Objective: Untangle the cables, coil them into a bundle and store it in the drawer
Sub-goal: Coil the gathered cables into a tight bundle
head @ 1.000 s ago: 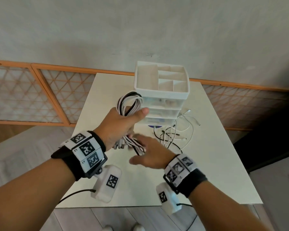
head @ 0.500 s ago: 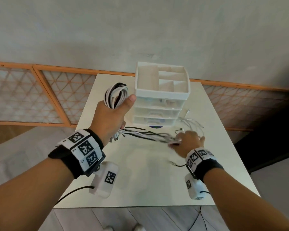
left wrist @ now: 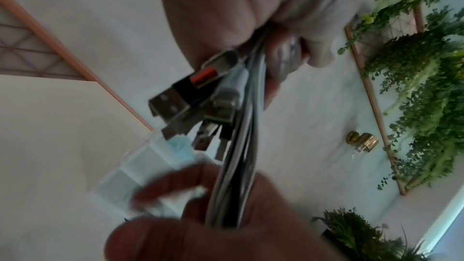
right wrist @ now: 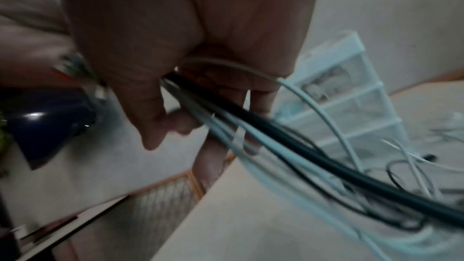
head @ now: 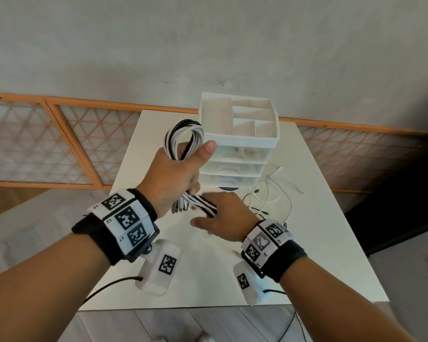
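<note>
The coiled bundle of black and white cables (head: 184,140) rises from the left hand (head: 174,177), fingers and thumb clamped round it, with metal USB plugs (left wrist: 167,103) hanging below the fist. Just under that grip the right hand (head: 224,219) closes loosely round the trailing strands (right wrist: 263,125). Beyond the left thumb stands the white plastic drawer unit (head: 237,166). Right of the hands, thin loose cables (head: 269,196) lie on the white table (head: 208,272).

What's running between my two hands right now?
Black and white cables run from the left hand to the right hand, clearest in the left wrist view.
</note>
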